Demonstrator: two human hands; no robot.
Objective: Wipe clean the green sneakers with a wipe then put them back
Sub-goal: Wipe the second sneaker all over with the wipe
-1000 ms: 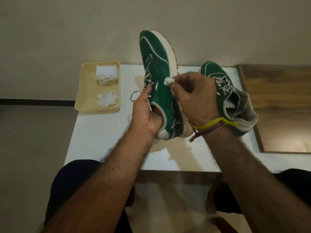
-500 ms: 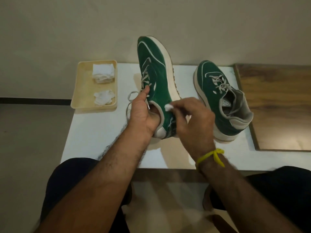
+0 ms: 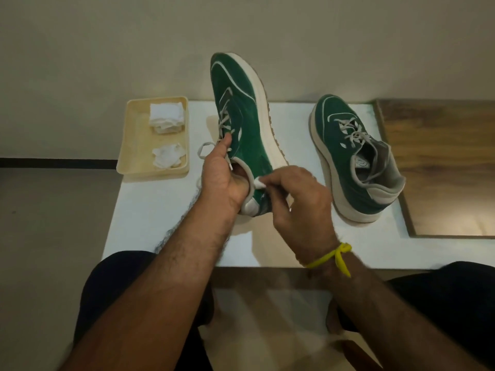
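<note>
My left hand (image 3: 223, 180) grips the raised sneaker (image 3: 241, 116), fingers hidden inside its collar. My right hand (image 3: 300, 199) pinches a wipe (image 3: 259, 182) against the heel side; most of the wipe is covered. The other sneaker (image 3: 351, 162) sits on the table (image 3: 160, 210) right of my hands.

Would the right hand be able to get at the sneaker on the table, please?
Probably yes: that sneaker stands just beside the right hand with nothing between them, though the hand first has to free itself of the wipe.
</note>
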